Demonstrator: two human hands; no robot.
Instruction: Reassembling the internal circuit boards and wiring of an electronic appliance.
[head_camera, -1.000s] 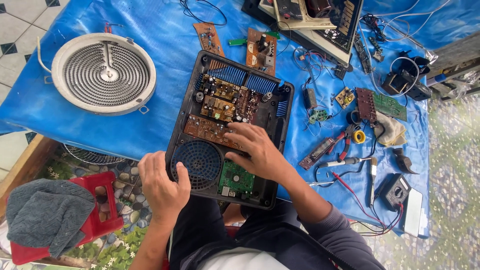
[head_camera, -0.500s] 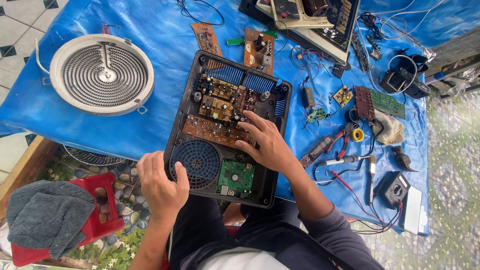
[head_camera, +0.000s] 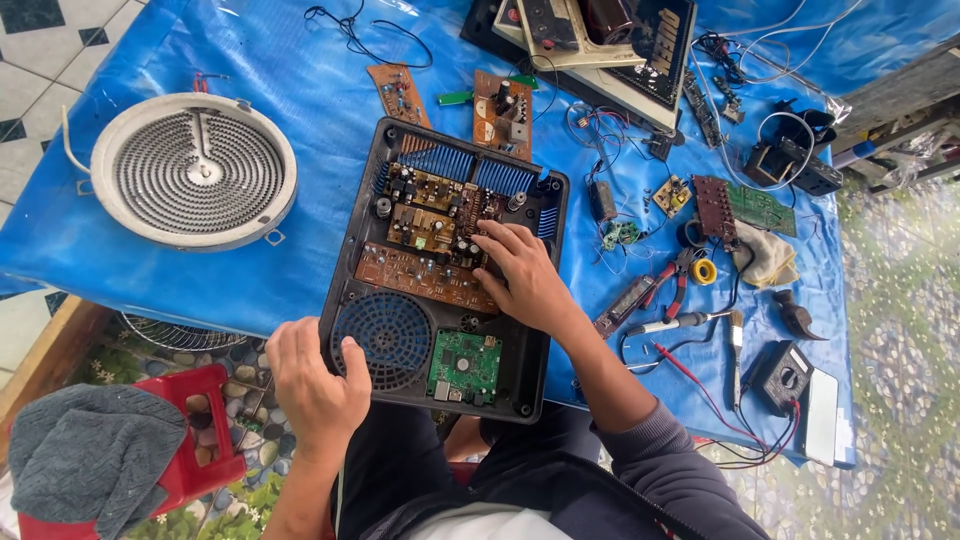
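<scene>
right hand (head_camera: 525, 280): fingers spread loose on the brown circuit board (head_camera: 425, 275), grasping nothing
left hand (head_camera: 312, 378): fingers grasp the black casing (head_camera: 520, 365) edge by the fan grille (head_camera: 392, 340)

Open black appliance housing (head_camera: 440, 270) lies flat, overhanging the tabletop's near edge. Inside: brown circuit boards (head_camera: 425, 240) with blue heatsinks at far end, round fan grille (head_camera: 385, 340) and small green board (head_camera: 465, 365) near; components too small to tell.

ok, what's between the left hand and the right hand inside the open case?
Head view: between the left hand and right hand lie the round black fan grille and the small green circuit board, both in the black case.
</scene>
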